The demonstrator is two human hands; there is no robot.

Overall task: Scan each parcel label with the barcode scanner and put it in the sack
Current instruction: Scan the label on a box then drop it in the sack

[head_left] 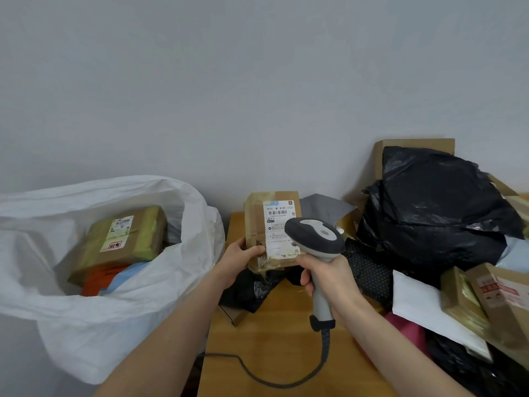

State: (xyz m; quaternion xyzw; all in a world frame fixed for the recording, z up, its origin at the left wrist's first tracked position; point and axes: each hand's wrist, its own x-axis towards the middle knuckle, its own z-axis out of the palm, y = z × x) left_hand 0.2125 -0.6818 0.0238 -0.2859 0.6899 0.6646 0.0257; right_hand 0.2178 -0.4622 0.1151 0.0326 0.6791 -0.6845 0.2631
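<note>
My left hand [240,257] grips the lower left corner of a small brown cardboard parcel [256,222], held upright above the table with its white label [279,224] facing me. My right hand [329,277] grips the handle of a grey barcode scanner [315,236]; its dark head sits just in front of the label's right side and covers part of it. To the left stands the open white sack [114,310], holding a taped brown box [126,239] and an orange packet [104,277].
A wooden table [272,353] lies below my hands, with the scanner's black cable [257,376] looping across it. On the right is a pile of parcels: a big black plastic bag [438,207], a white mailer [420,305], brown boxes [498,302]. A grey wall stands behind.
</note>
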